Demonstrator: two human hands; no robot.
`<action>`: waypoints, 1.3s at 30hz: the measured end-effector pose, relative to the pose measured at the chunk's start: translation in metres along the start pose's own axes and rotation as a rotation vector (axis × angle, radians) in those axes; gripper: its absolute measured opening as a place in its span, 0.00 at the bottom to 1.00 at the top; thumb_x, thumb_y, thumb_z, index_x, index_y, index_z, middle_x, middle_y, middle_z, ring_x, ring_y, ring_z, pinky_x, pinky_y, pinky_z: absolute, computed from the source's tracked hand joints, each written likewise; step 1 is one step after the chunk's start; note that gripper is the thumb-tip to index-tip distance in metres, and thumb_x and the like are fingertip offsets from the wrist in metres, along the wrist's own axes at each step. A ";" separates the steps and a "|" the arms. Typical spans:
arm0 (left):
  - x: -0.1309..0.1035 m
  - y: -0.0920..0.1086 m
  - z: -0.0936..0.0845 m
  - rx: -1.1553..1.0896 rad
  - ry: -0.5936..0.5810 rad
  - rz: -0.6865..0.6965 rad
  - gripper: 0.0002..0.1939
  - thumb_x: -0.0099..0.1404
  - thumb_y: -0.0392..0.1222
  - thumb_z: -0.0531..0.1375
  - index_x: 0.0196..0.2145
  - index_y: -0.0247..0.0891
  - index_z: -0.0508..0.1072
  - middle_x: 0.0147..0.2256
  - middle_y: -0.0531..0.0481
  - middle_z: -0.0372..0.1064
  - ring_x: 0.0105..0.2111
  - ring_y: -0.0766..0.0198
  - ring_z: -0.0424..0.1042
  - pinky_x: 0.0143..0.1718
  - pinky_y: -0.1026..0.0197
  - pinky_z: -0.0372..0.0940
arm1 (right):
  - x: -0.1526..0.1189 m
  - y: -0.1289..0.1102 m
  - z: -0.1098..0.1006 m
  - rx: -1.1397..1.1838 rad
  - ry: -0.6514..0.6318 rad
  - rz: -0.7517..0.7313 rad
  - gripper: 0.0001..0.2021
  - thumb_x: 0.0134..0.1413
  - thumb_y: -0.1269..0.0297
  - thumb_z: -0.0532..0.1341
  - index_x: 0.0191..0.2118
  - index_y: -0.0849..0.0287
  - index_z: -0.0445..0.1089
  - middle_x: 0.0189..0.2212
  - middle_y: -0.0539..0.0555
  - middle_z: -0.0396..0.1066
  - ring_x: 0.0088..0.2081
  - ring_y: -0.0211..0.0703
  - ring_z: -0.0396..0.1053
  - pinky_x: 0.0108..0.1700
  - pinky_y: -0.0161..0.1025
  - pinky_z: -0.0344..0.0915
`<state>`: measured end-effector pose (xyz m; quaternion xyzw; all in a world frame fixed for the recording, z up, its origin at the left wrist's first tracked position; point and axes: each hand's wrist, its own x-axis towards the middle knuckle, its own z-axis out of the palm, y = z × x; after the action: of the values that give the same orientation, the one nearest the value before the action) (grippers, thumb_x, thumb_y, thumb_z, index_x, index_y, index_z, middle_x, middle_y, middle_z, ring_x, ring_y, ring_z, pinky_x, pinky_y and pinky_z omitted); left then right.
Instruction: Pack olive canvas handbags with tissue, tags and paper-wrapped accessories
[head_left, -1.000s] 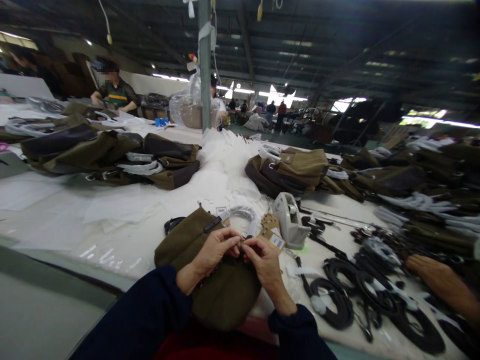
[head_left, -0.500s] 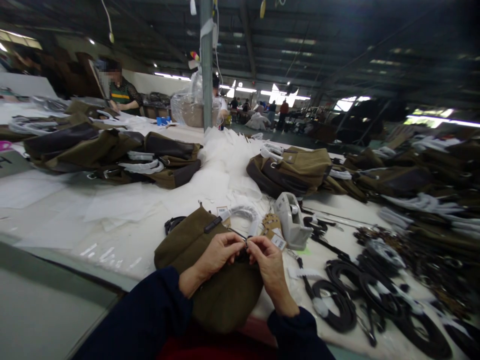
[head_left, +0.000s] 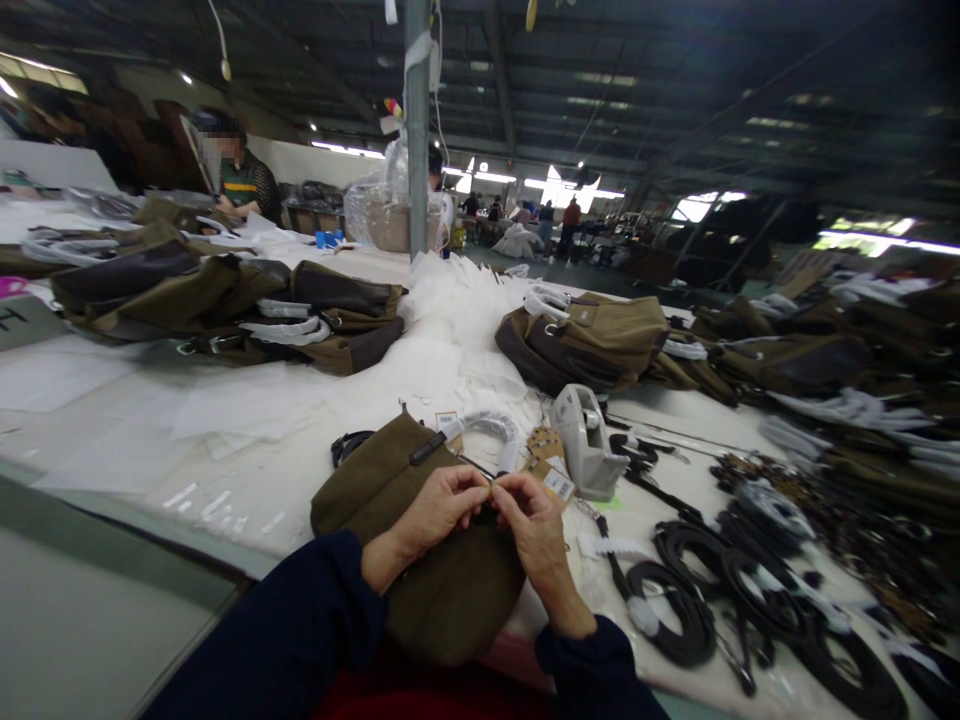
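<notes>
An olive canvas handbag (head_left: pixel 450 590) leans at the table's front edge, close to my body. Its handle (head_left: pixel 491 425) is wrapped in white film and arches up behind my fingers. Over the bag's upper edge, my left hand (head_left: pixel 442 510) and my right hand (head_left: pixel 536 525) meet fingertip to fingertip. Both are closed in a pinch by the base of the handle; what sits between the fingertips is too small to make out. Brown tags (head_left: pixel 546 450) lie just beyond my right hand, one bearing a white barcode label (head_left: pixel 559 485).
A grey tape dispenser (head_left: pixel 589 445) stands behind the tags. Coiled black straps (head_left: pixel 675 610) and metal-clipped pieces cover the right side. More olive bags (head_left: pixel 589 340) are piled across the back. White paper sheets (head_left: pixel 240 400) lie at left. A co-worker (head_left: pixel 244 185) stands at the far left.
My hands stay pinched together at the same spot on the bag, with only slight finger movement. The whole view has shifted slightly. The co-worker's hands have a white sheet near them.
</notes>
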<state>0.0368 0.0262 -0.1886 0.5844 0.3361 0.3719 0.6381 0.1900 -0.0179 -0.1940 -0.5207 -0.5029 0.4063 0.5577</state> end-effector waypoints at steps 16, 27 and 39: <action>-0.003 0.001 -0.007 0.133 0.084 0.121 0.18 0.62 0.44 0.61 0.49 0.38 0.70 0.38 0.49 0.70 0.27 0.67 0.67 0.30 0.63 0.63 | 0.000 -0.002 -0.029 -0.348 0.073 -0.129 0.14 0.57 0.52 0.62 0.44 0.54 0.71 0.33 0.52 0.71 0.30 0.43 0.68 0.31 0.40 0.66; -0.015 0.006 0.004 1.059 0.045 0.220 0.02 0.64 0.39 0.59 0.36 0.40 0.71 0.37 0.46 0.69 0.41 0.54 0.65 0.43 0.56 0.58 | -0.013 -0.009 -0.050 -0.762 0.040 -0.245 0.07 0.52 0.65 0.64 0.39 0.53 0.74 0.35 0.55 0.73 0.38 0.51 0.68 0.44 0.49 0.64; 0.006 0.031 0.004 0.385 -0.075 -0.221 0.10 0.63 0.45 0.55 0.29 0.37 0.67 0.16 0.56 0.62 0.12 0.69 0.60 0.14 0.67 0.54 | -0.027 -0.006 0.000 0.181 -0.097 0.323 0.15 0.48 0.56 0.64 0.37 0.60 0.64 0.23 0.48 0.71 0.23 0.37 0.71 0.22 0.31 0.68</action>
<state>0.0404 0.0308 -0.1576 0.6685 0.4391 0.2067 0.5635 0.1851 -0.0453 -0.1920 -0.5223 -0.4002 0.5587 0.5049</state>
